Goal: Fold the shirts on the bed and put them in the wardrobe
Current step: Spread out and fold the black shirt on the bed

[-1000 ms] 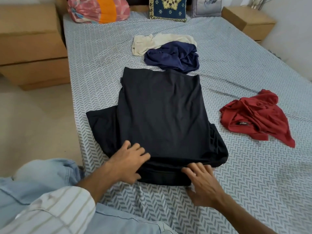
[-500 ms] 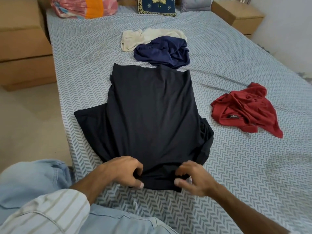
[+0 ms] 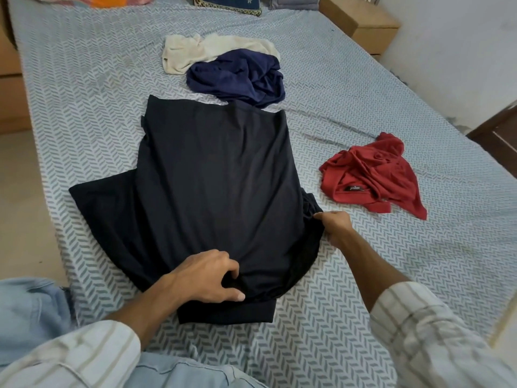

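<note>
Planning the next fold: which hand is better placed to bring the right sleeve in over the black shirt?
Right, probably. The right hand already pinches the bunched sleeve at the right edge of the black shirt, while the left hand grips the near hem, anchoring it.

Black shirt (image 3: 215,175): smooth matt cloth. Sheet (image 3: 363,107): woven cloth with chevron print. Nightstand (image 3: 361,22): matt wood.

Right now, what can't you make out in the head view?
- Right hand fingertips: tucked into the black shirt edge.
- Red shirt label: too small to read.
- Cream shirt: partly under the navy shirt.
- Pillows: cut off by the top edge.
- Wardrobe: not in view.
</note>
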